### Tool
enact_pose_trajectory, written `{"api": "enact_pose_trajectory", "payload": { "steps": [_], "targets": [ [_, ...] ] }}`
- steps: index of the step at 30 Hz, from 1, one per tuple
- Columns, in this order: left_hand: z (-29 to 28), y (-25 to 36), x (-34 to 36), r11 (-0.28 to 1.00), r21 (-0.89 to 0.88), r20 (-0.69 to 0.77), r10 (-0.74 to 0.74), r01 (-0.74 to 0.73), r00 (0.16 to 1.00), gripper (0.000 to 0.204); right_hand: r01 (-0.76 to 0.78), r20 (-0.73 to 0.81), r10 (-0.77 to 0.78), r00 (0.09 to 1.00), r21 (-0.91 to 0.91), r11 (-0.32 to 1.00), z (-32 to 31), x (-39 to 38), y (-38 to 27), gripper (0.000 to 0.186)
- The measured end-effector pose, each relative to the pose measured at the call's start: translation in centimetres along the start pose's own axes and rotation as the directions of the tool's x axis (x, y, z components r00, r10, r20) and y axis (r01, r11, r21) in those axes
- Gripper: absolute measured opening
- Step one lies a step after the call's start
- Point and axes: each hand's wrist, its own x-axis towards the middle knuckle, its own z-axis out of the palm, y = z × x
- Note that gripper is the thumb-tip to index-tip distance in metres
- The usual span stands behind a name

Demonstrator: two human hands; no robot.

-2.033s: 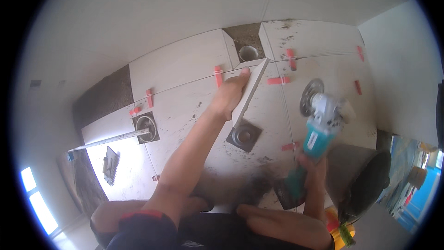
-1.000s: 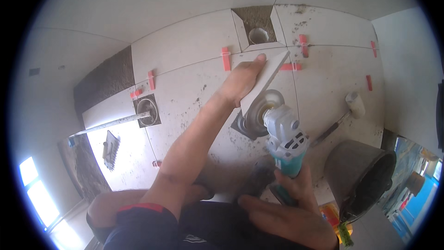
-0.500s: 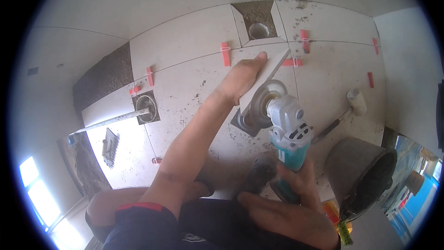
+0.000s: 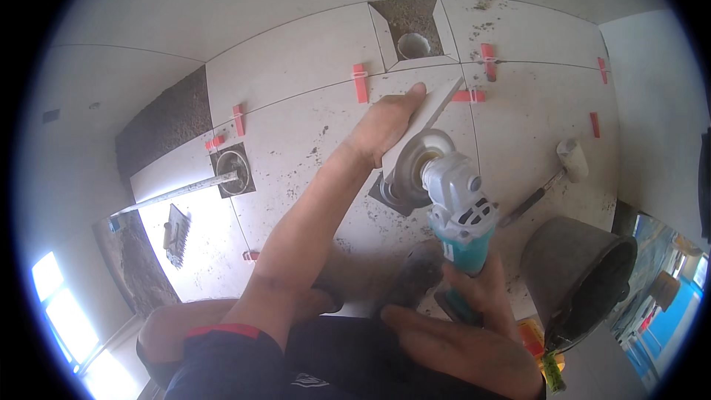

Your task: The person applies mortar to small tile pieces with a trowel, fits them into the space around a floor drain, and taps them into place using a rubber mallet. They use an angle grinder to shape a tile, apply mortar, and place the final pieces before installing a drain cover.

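My left hand (image 4: 389,124) grips a narrow piece of light tile (image 4: 443,104), thumb along its top, and holds it tilted above the floor. In my right hand (image 4: 481,285) is a teal and grey angle grinder (image 4: 461,196), held by its body. The grinder's disc (image 4: 409,172) lies against the tile piece's right-hand edge, towards its near end. Whether the disc is spinning I cannot tell. Below the disc, a dark square opening (image 4: 386,196) in the floor is partly hidden.
Red levelling wedges (image 4: 360,83) sit along the tile joints. A pipe opening (image 4: 413,47) lies ahead. To the left are a notched trowel (image 4: 175,235) and a long straight bar (image 4: 174,194); to the right, a white-headed mallet (image 4: 572,161) and a dark bucket (image 4: 566,259).
The grinder has shifted slightly left, its disc sliding along the edge towards the tile piece's near end. My left hand and the tile piece have hardly moved.
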Motion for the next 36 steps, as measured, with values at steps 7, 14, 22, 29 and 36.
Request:
{"api": "enact_pose_trajectory", "payload": {
  "steps": [7,14,22,29,36],
  "targets": [
    [0.0,-0.7,0.2,0.995,0.041,-0.004,0.095,-0.094,0.995,0.063,0.02,0.027,-0.019,0.999,-0.032,0.999,0.2,-0.4,-0.9,0.03],
    [0.2,-0.8,0.1,0.999,0.037,0.01,0.024,-0.025,1.0,0.063,-0.031,-0.035,0.034,0.999,0.094,0.995,0.0,0.0,0.1,0.023],
    [0.5,-0.8,-0.1,0.999,-0.037,0.014,-0.034,0.035,0.999,0.062,0.045,-0.05,-0.048,0.998,-0.072,0.996,-0.6,-0.1,0.3,0.031],
    [0.5,-1.7,0.5,0.983,0.16,0.043,0.086,-0.092,0.995,0.062,-0.072,0.01,0.072,0.997,-0.019,0.997,-0.8,-0.1,-0.9,0.035],
    [0.5,-1.5,0.2,0.999,0.03,0.053,0.012,-0.014,0.999,0.057,-0.018,-0.051,0.017,0.999,-0.017,1.0,-1.6,0.7,-0.3,0.034]
  ]
}}
